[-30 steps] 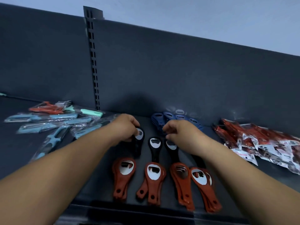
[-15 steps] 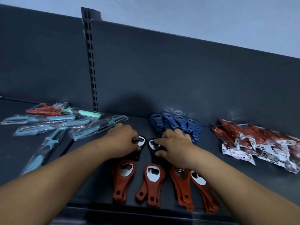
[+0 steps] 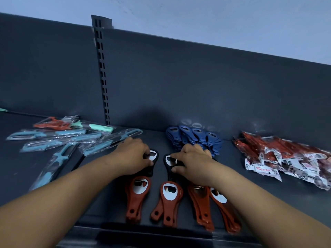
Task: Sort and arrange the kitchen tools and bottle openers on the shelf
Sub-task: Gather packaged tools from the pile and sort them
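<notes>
On the dark shelf, my left hand grips a black bottle opener by its head. My right hand grips a second black bottle opener beside it, thumb and fingers round its neck; more black openers may lie hidden under that hand. In front lie several stacks of red bottle openers, handles toward me. Behind my right hand stands a row of blue bottle openers.
Blue, red and mint peelers in clear bags lie scattered at the left. A heap of red tools in printed packets lies at the right. The dark back panel with a slotted upright closes the shelf behind.
Both hands have drawn toward me from the back, bringing the black openers into a closer row just behind the red stacks. The right hand has shifted left onto the middle black opener.
</notes>
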`<state>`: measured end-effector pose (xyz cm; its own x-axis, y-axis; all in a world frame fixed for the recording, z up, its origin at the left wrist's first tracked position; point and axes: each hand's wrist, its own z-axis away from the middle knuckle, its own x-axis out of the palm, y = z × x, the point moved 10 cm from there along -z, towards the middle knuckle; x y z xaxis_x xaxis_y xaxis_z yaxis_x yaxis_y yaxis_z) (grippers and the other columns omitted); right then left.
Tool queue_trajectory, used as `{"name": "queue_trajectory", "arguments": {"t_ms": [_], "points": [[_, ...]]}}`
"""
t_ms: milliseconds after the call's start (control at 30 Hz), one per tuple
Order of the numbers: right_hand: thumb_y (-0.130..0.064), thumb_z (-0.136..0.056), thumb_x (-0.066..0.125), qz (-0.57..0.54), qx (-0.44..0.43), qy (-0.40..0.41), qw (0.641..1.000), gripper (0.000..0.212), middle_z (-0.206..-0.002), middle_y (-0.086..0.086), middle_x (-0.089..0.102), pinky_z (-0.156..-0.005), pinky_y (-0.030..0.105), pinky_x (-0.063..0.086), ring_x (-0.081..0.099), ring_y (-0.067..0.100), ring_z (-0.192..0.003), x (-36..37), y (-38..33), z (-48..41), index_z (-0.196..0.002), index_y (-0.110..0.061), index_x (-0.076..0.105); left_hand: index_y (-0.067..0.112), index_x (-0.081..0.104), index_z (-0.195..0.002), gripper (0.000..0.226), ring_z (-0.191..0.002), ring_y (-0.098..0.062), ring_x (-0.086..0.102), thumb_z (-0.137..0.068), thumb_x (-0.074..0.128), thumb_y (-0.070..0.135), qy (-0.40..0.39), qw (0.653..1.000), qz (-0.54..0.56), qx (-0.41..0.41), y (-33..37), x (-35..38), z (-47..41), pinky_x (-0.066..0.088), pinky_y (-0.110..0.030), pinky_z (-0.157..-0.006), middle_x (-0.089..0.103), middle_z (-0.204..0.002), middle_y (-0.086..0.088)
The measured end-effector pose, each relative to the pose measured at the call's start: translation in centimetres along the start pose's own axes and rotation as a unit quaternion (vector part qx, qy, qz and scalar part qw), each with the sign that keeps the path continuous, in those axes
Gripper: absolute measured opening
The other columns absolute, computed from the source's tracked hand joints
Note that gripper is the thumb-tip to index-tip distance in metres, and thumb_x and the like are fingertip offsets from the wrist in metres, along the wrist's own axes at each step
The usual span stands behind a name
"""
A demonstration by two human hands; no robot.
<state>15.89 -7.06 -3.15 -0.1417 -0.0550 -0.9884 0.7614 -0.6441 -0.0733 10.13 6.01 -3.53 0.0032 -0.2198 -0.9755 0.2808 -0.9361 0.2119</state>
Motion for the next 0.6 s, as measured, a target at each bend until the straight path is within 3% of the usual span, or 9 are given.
{"name": "queue_trajectory", "arguments": {"t_ms": [267,433,600], "points": [[-0.035,-0.099,0.042,-0.042,-0.008,0.052,0.998,0.049,-0.150,-0.001,0.033,-0.112,0.042,0.026,0.026,0.024,-0.138,-3.3,-1.3,-0.3,-0.146,-0.025,0.034,0.022,0.046,-0.139,0.052,-0.130,-0.019,0.042,-0.091,0.057,0.039,0.032,0.998,0.051,0.000,-1.4,-2.7,1.3,0.035,-0.029,-0.106,0.043,-0.144,0.000],[-0.031,-0.099,0.043,-0.049,-0.047,0.041,0.997,0.051,-0.154,0.003,0.028,-0.114,0.035,0.026,0.027,0.023,-0.141,-3.2,-6.2,-0.1,-0.147,-0.019,0.032,0.024,0.047,-0.138,0.049,-0.128,-0.020,0.045,-0.092,0.057,0.037,0.049,0.998,0.048,-0.010,-4.3,-4.4,3.9,0.037,-0.028,-0.105,0.046,-0.142,0.000],[-0.031,-0.098,0.044,-0.062,-0.076,0.041,0.994,0.048,-0.150,0.003,0.035,-0.109,0.031,0.030,0.034,0.022,-0.137,-3.5,-13.5,-0.2,-0.144,-0.020,0.037,0.025,0.052,-0.133,0.042,-0.124,-0.021,0.050,-0.092,0.056,0.033,0.075,0.995,0.064,-0.029,-9.7,-6.5,7.2,0.040,-0.028,-0.101,0.052,-0.138,-0.001]]}}
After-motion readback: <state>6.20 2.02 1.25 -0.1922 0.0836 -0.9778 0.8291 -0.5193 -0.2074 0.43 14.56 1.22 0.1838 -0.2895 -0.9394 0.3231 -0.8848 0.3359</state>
